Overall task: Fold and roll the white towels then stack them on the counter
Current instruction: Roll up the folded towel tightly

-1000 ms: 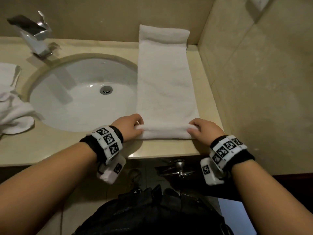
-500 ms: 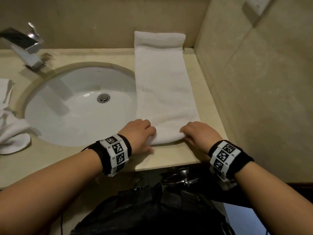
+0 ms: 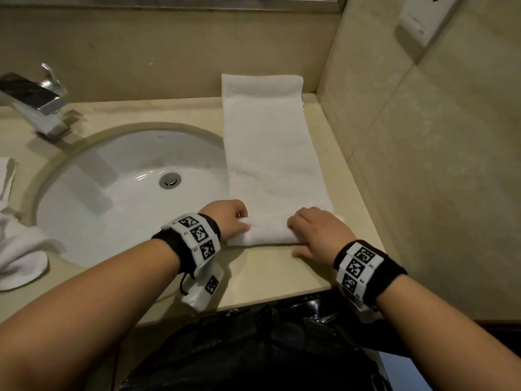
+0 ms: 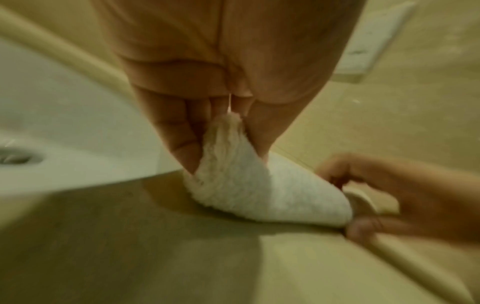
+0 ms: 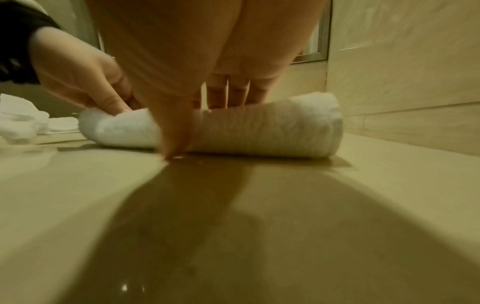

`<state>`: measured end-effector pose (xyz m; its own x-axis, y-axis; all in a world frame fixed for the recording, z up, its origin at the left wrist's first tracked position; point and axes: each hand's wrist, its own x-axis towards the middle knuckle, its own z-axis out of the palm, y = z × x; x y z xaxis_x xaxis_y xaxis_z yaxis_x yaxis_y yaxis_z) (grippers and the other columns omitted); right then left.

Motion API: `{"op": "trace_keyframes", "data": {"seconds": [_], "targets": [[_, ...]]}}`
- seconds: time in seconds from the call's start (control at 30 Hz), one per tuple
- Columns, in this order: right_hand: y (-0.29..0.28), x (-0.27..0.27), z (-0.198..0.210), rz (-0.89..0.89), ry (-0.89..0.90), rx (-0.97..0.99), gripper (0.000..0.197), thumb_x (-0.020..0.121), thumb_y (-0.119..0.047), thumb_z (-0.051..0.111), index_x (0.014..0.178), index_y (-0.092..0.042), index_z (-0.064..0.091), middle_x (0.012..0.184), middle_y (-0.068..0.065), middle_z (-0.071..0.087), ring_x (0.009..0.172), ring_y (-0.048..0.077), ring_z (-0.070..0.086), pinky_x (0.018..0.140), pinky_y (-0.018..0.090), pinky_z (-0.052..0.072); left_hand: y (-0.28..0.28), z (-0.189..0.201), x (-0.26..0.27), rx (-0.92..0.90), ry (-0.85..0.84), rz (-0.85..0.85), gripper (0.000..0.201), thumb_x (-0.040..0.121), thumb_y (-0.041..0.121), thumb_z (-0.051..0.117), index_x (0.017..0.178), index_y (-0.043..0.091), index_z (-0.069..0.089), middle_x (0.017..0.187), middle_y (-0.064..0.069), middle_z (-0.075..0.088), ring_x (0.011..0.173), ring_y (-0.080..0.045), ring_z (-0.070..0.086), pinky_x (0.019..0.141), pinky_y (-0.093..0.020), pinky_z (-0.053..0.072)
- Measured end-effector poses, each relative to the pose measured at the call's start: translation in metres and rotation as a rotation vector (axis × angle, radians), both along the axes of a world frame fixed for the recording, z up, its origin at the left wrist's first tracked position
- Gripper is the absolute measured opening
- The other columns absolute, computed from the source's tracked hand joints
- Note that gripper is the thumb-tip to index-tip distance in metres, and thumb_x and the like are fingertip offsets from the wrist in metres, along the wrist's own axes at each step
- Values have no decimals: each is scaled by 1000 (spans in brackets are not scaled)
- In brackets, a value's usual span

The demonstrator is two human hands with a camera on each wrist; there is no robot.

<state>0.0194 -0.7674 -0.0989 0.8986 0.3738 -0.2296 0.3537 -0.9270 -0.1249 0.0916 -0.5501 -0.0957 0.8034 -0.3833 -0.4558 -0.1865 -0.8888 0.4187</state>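
A white towel (image 3: pixel 270 153), folded into a long strip, lies on the beige counter (image 3: pixel 267 275) right of the sink, its far end bent up against the back wall. The near end is wound into a short roll (image 3: pixel 267 234). My left hand (image 3: pixel 234 218) pinches the roll's left end (image 4: pixel 246 191) between thumb and fingers. My right hand (image 3: pixel 315 232) curls over the roll's right part (image 5: pixel 272 127), fingers on top and thumb down at the counter behind it.
An oval white sink (image 3: pixel 84 198) and a chrome faucet (image 3: pixel 36 103) lie to the left. Crumpled white towels (image 3: pixel 17 244) sit at the far left. A tiled wall (image 3: pixel 423 165) bounds the counter on the right. A black bag (image 3: pixel 253 356) is below the counter's edge.
The towel's near end has been rolled up, away from the counter's front edge. Both hands moved forward with the roll.
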Motion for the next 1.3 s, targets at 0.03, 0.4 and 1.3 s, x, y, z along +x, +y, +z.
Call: {"op": "trace_keyframes", "data": {"seconds": [0.03, 0.4, 1.3], "targets": [[1, 1, -1, -12, -4, -20, 38, 83, -32, 58, 116, -14, 52, 116, 6, 55, 102, 26, 50, 85, 35, 39, -2, 1, -1, 29, -58, -34, 28, 87, 31, 55, 112, 17, 56, 118, -7, 56, 104, -25, 55, 84, -29, 41], [2, 48, 23, -280, 371, 112, 35, 90, -26, 50, 122, -13, 53, 121, 9, 59, 109, 25, 54, 82, 26, 37, -12, 9, -10, 141, -338, -434, 35, 90, 22, 46, 125, 19, 47, 122, -6, 56, 108, -26, 53, 90, -34, 42], [1, 25, 3, -259, -16, 142, 29, 90, -25, 51, 116, -13, 56, 114, 9, 59, 106, 27, 52, 83, 30, 33, -19, 12, 26, 119, -171, -423, 42, 86, 28, 53, 126, 18, 48, 125, -8, 56, 113, -28, 53, 95, -36, 44]]}}
